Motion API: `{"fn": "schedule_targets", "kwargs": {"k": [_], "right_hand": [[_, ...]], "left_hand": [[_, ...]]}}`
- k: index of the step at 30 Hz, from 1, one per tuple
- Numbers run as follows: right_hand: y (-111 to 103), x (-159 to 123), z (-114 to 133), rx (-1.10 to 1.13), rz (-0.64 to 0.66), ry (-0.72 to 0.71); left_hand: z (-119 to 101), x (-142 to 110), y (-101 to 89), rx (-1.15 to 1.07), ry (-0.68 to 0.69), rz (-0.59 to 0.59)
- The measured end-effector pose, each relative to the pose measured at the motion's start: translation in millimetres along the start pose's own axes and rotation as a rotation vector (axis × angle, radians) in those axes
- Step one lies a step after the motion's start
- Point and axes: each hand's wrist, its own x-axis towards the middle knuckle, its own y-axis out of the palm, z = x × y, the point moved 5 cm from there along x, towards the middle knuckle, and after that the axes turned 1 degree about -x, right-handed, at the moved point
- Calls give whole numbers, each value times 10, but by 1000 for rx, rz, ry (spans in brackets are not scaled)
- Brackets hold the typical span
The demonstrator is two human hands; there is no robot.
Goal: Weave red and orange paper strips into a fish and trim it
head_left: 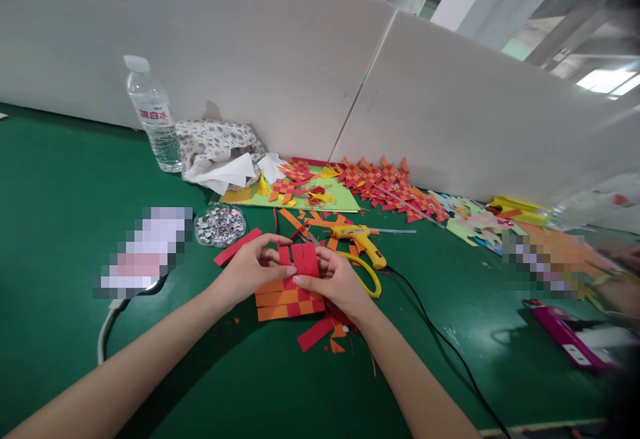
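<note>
Woven paper piece (290,306), red and orange, one: at the middle of the green desk (60,179), between left hand (253,269) and right hand (343,284). Containers: clear dish (218,244), filled with small craft eyes (220,224), black and white; spotted pouch (220,134), white tissue (233,171) protruding from its opening; labelled bottle (154,116), standing, capped, liquid level unclear. Edges and room: pale partition (250,46) bounding the rear; open room to the left of the cabled device (145,252) and in front of the piece; yellow glue gun (357,234) and yellow-handled scissors (377,284) just beyond the right hand, orange scraps (337,346) at the piece's near right. Left hand: fingers curled, thumb pinching the red strips (306,262) at their left side. Right hand: likewise partly closed, thumb and fingertips gripping the same strips at the right.
</note>
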Motion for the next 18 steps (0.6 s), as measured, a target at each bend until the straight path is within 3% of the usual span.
{"fn": "schedule_targets", "kwargs": {"k": [3,6,10,18], "right_hand": [[9,7,8,-14,9,-20],[-51,27,9,-4,-64,-36],[-107,21,20,20,-144,-41],[-38,-47,79,-31,-138,26]], "left_hand": [[-4,-4,11,7,-1,-21],[0,11,-14,-9,3,-35],[26,30,-38,-4,-7,1],[52,-16,48,50,-41,101]]}}
